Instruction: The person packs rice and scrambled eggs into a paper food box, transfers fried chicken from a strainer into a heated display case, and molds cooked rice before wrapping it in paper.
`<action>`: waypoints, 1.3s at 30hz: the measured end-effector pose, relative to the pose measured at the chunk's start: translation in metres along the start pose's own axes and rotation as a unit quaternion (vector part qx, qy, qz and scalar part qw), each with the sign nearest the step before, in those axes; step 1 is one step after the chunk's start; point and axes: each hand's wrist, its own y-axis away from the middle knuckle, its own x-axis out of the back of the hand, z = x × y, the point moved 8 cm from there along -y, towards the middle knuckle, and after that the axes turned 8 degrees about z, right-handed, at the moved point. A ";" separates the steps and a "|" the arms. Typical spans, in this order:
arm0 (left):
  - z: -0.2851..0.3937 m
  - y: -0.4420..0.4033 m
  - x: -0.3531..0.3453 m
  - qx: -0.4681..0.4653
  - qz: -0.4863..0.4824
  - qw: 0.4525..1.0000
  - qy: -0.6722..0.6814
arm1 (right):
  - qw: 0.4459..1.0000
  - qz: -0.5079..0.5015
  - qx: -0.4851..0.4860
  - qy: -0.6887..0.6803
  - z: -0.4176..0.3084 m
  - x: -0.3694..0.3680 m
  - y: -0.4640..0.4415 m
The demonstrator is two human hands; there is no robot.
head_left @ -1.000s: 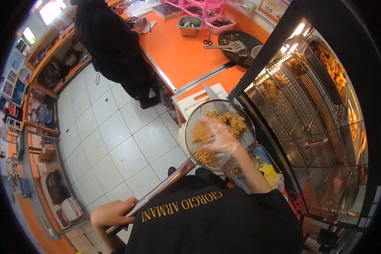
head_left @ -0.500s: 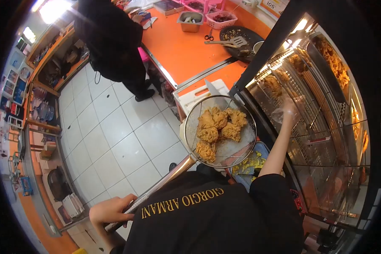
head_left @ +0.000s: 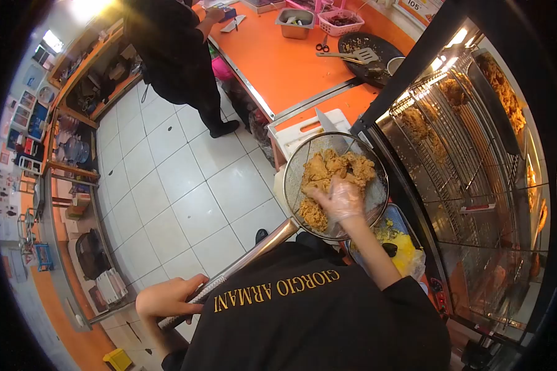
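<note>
Round the long metal handle (head_left: 254, 252) of a wire strainer (head_left: 295, 217), my left hand (head_left: 172, 298) is closed, at the lower left. Several pieces of fried chicken (head_left: 325, 168) lie in the strainer's basket. My right hand (head_left: 341, 201), in a clear plastic glove, is inside the basket with its fingers on the chicken. Whether those fingers grip a piece is hard to make out. To the right, the lit glass-sided cabinet (head_left: 470, 204) has wire racks with more fried chicken (head_left: 416, 123).
A white cutting board (head_left: 303, 131) with a knife lies behind the strainer. The orange counter (head_left: 284, 74) bears a black pan (head_left: 377, 73) with a spatula. A co-worker in black (head_left: 173, 55) stands at its left. A blue tray (head_left: 394, 213) holds yellow food near my right forearm.
My right hand has come back from the cabinet's racks to the chicken in the strainer. My left hand keeps its hold on the handle. The view has shifted slightly.
</note>
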 end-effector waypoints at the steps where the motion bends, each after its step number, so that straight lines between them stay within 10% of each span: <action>1: -0.002 0.000 0.000 -0.001 0.001 1.000 -0.008 | 0.999 0.024 -0.024 0.011 0.012 -0.026 0.003; 6: 0.001 0.000 0.000 -0.005 0.005 1.000 0.019 | 0.996 0.012 -0.084 0.027 0.018 -0.021 0.005; 13: 0.000 0.001 -0.001 0.046 -0.012 0.998 0.030 | 0.940 0.036 -0.167 -0.297 0.066 -0.029 0.020; 19: 0.000 0.000 -0.002 0.041 -0.024 0.998 0.050 | 0.965 0.092 0.157 -0.187 0.019 0.001 0.027; 23: 0.003 -0.001 0.001 -0.011 0.006 1.000 0.012 | 0.982 -0.099 -0.055 -0.154 0.026 -0.024 0.025; 31: 0.000 -0.003 -0.001 -0.006 0.003 1.000 -0.008 | 0.967 0.158 0.073 -0.184 0.013 0.036 0.010; 37: -0.002 -0.003 -0.001 0.025 0.003 1.000 0.012 | 0.855 0.335 -0.145 -0.369 0.125 0.128 0.003; 39: 0.000 -0.002 -0.001 0.020 -0.002 1.000 0.004 | 0.878 0.422 -0.217 -0.064 0.177 0.158 -0.001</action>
